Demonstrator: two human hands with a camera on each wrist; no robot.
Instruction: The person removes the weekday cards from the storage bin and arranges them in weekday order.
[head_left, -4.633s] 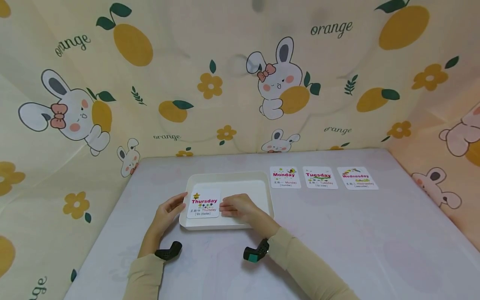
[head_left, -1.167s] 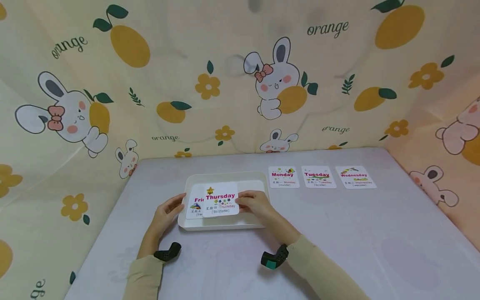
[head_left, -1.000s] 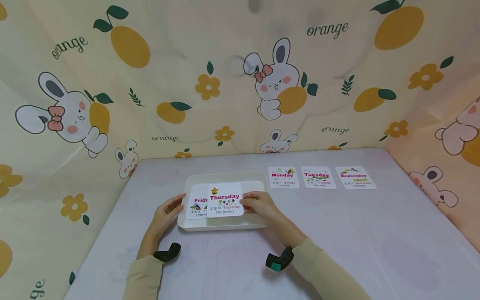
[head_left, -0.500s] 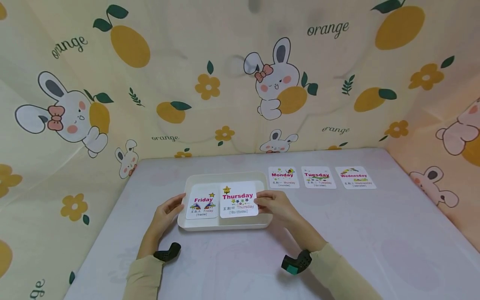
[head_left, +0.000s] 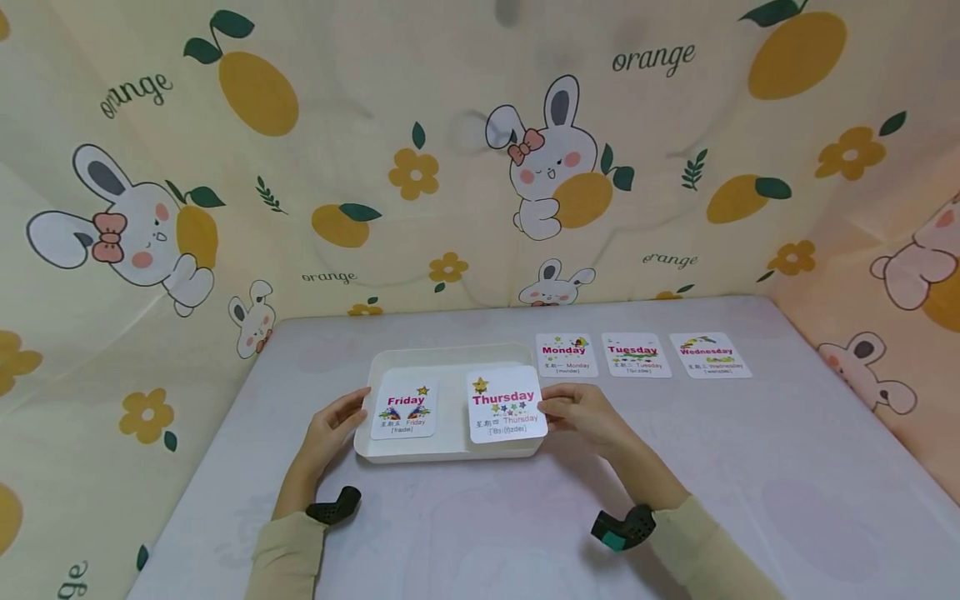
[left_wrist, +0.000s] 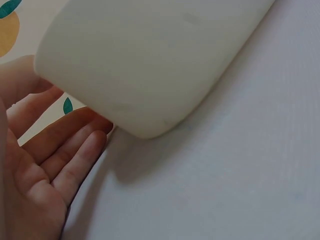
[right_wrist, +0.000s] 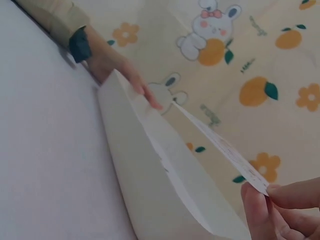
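My right hand (head_left: 585,412) pinches a white "Thursday" flashcard (head_left: 506,404) by its right edge, thumb and fingertips on opposite faces in the right wrist view. The card is raised and tilted over the right end of a shallow white tray (head_left: 450,454). Flat in the tray's left part lies a "Friday" flashcard (head_left: 404,410). My left hand (head_left: 333,429) rests against the tray's left end, its fingers fairly straight along the outer wall in the left wrist view. Part of the tray's right side is hidden behind the held card.
Behind and right of the tray, the "Monday" (head_left: 567,356), "Tuesday" (head_left: 636,356) and "Wednesday" (head_left: 710,356) flashcards lie face up in a row. The pale tabletop (head_left: 420,533) meets a patterned cloth wall (head_left: 450,167) at the back and sides.
My right hand has lifted the "Thursday" flashcard off the "Friday" one and carried it right across the tray, uncovering "Friday". My left hand has stayed at the tray's left end.
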